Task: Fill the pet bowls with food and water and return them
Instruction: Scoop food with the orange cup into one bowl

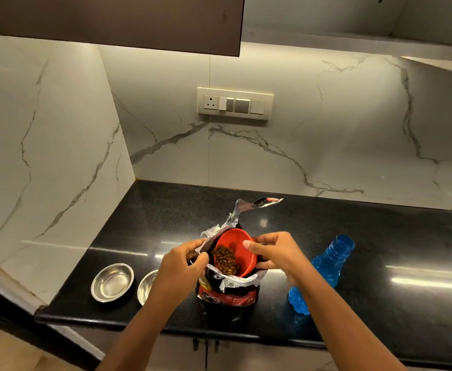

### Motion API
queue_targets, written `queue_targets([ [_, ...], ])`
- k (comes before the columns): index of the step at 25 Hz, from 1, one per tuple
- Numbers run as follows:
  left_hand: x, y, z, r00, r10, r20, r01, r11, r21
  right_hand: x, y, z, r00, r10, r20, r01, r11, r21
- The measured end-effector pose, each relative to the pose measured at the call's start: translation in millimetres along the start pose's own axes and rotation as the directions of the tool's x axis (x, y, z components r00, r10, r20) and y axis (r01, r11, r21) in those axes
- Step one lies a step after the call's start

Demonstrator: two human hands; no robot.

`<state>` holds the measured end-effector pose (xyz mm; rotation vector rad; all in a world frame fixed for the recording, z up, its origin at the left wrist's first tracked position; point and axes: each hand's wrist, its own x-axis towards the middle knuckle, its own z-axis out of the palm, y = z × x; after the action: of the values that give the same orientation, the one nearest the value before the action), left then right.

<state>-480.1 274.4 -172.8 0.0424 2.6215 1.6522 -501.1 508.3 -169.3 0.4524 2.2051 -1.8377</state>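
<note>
While the left hand (183, 266) pinches the torn rim of the food bag (229, 293), the right hand (275, 253) grips the red scoop (242, 250), tilted and part-filled with kibble (225, 259), in the bag mouth. The bag is soft foil, likely to slump; hold its rim. Two empty steel bowls (112, 282) sit left on the counter (166, 210). A blue bottle (329, 261) stands beside the right wrist; a likely knock-over hazard.

Two bare, sleeveless forearms (150, 325)
</note>
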Motion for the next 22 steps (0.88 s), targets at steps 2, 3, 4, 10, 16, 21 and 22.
queue_targets([
  [2, 1.3, 0.3, -0.2, 0.996, -0.006, -0.084, 0.009, 0.999, 0.038, -0.8, -3.9, -9.1, 0.995, 0.047, 0.088, -0.056, 0.993, 0.102],
  [3, 1.1, 1.2, -0.8, 0.994, -0.007, -0.112, 0.013, 0.999, 0.05, -1.1, -5.6, -13.1, 0.989, 0.067, 0.133, -0.088, 0.984, 0.154],
  [4, 1.1, 2.7, -1.0, 0.991, -0.009, -0.135, 0.016, 0.998, 0.054, -1.7, -7.3, -17.4, 0.981, 0.082, 0.176, -0.117, 0.973, 0.199],
  [10, -8.2, 15.5, 0.8, 0.954, -0.036, -0.299, 0.042, 0.999, 0.014, -3.2, -12.9, -39.2, 0.95, 0.09, 0.3, -0.21, 0.894, 0.395],
  [16, -21.2, 20.8, 6.6, 0.923, -0.048, -0.382, 0.053, 0.999, 0.003, -0.6, -26.1, -51.9, 0.945, 0.006, 0.328, -0.13, 0.924, 0.359],
  [21, -25.4, 14.7, -7.8, 0.903, -0.051, -0.426, 0.07, 0.997, 0.029, 0.1, -46.2, -37.5, 0.927, -0.05, 0.372, -0.095, 0.928, 0.36],
  [22, -25.3, 11.8, -14.5, 0.899, -0.053, -0.435, 0.072, 0.997, 0.028, -1.0, -50.9, -28.7, 0.922, -0.061, 0.383, -0.09, 0.927, 0.364],
])
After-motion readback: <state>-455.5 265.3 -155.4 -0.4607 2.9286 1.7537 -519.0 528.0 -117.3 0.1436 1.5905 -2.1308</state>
